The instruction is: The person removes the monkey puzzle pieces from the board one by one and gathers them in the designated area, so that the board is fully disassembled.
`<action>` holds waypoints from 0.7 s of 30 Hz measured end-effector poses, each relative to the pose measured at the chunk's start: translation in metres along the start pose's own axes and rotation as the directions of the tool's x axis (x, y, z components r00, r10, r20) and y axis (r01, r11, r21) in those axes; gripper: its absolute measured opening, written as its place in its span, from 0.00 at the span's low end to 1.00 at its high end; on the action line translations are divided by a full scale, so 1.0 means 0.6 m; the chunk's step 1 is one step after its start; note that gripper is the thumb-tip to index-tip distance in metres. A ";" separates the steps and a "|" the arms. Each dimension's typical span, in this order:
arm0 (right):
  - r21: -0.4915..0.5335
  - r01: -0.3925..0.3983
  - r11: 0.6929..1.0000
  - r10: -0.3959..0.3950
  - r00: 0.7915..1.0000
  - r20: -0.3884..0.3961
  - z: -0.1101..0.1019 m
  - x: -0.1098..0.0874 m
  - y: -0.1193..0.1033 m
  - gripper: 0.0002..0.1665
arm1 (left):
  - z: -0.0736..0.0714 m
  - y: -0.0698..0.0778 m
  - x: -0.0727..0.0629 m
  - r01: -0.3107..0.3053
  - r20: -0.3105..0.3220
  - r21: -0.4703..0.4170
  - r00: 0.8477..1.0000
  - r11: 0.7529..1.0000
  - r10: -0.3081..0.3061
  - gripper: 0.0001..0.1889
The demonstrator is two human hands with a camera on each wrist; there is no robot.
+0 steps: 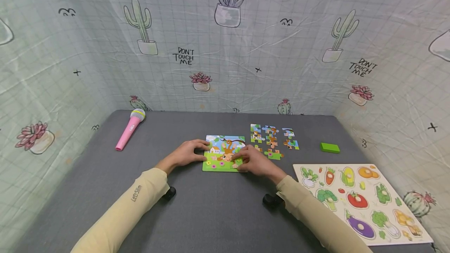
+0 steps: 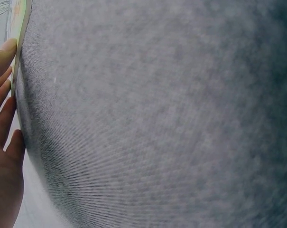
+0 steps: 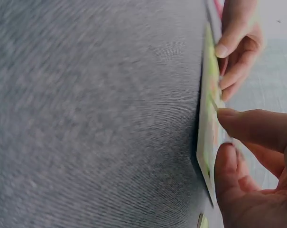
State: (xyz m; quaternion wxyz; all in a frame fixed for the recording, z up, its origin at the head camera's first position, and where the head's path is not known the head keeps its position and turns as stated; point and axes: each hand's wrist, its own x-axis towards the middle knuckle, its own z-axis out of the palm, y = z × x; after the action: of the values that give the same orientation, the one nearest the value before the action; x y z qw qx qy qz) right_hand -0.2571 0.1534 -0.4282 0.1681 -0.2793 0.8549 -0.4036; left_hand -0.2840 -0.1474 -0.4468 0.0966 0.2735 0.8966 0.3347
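A jigsaw board (image 1: 220, 169) with a monkey, a house and flowers lies at the middle of the table. My left hand (image 1: 188, 153) rests at its left edge, thumb and fingers spread along that side; in the left wrist view the fingers (image 2: 3, 121) look fairly straight against the edge. Over the board's lower right my right hand (image 1: 256, 161) pinches a puzzle piece (image 1: 236, 163) between thumb and finger, low over the picture. The right wrist view shows the board (image 3: 207, 123) edge-on, with the right fingertips (image 3: 227, 154) right at its surface.
Several loose puzzle pieces (image 1: 272, 141) lie just behind the right hand. Further right are a green block (image 1: 329, 148) and a vegetable peg board (image 1: 357, 199), partly under the right sleeve. A pink microphone (image 1: 128, 131) lies at the back left. Patterned cloth (image 1: 225, 42) encloses the table.
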 end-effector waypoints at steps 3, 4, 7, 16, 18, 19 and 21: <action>0.109 -0.048 0.993 0.048 0.999 0.005 -0.008 -0.004 0.008 0.19 | 0.000 0.000 0.000 0.000 0.004 -0.001 1.000 1.000 0.000 0.20; 0.125 -0.062 0.990 0.062 0.998 0.002 -0.013 -0.008 0.009 0.19 | -0.001 0.000 0.000 0.002 0.005 -0.002 1.000 1.000 -0.002 0.20; 0.152 -0.115 0.982 0.120 0.993 -0.022 -0.029 -0.022 0.016 0.18 | 0.000 0.001 0.001 0.004 0.005 -0.003 1.000 1.000 -0.004 0.20; 0.228 -0.241 0.943 0.279 0.948 -0.150 -0.107 -0.093 0.073 0.20 | 0.000 0.002 0.002 0.001 0.005 0.003 1.000 1.000 -0.001 0.20; 0.237 -0.263 0.935 0.306 0.938 -0.166 -0.127 -0.108 0.087 0.22 | -0.001 0.002 0.002 0.005 0.005 0.002 1.000 1.000 -0.005 0.20; 0.243 -0.277 0.930 0.322 0.931 -0.172 -0.137 -0.116 0.094 0.23 | -0.001 0.002 0.002 0.008 0.004 0.003 1.000 1.000 -0.008 0.20; 0.242 -0.294 0.925 0.339 0.925 -0.170 -0.154 -0.130 0.108 0.24 | 0.000 0.001 0.002 0.011 0.005 0.005 1.000 1.000 -0.011 0.20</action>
State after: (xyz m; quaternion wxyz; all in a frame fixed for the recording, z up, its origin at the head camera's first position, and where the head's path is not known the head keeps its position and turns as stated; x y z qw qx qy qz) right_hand -0.2653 0.2901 -0.4170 0.1693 -0.0734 0.8537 -0.4869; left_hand -0.2845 -0.1465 -0.4462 0.0998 0.2695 0.8988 0.3311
